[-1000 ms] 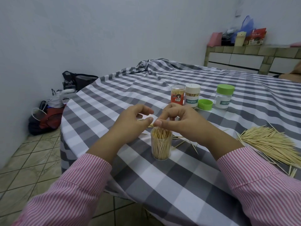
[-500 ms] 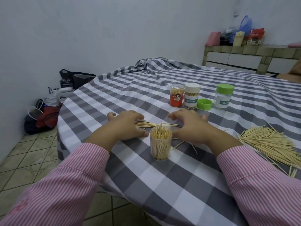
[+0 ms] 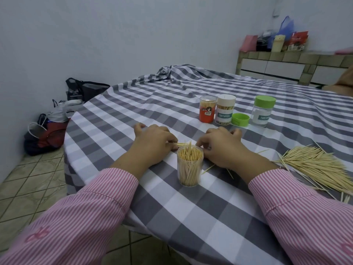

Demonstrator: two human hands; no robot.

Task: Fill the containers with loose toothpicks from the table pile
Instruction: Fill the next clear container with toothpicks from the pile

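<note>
A single head-worn wide-angle view looks forward and down over the bench (image 3: 191, 211) from its near edge. Both striped sleeves enter from the bottom corners, and the clear container (image 3: 189, 167) stands close, just below centre. The bench's far part, a white wall and a tiled counter (image 3: 290, 62) fill the upper frame; tiled floor (image 3: 28, 184) shows at the left, with lines bowed toward the frame's edges

Home: checked tablecloth (image 3: 191, 207), floor bags (image 3: 45, 134)
</note>
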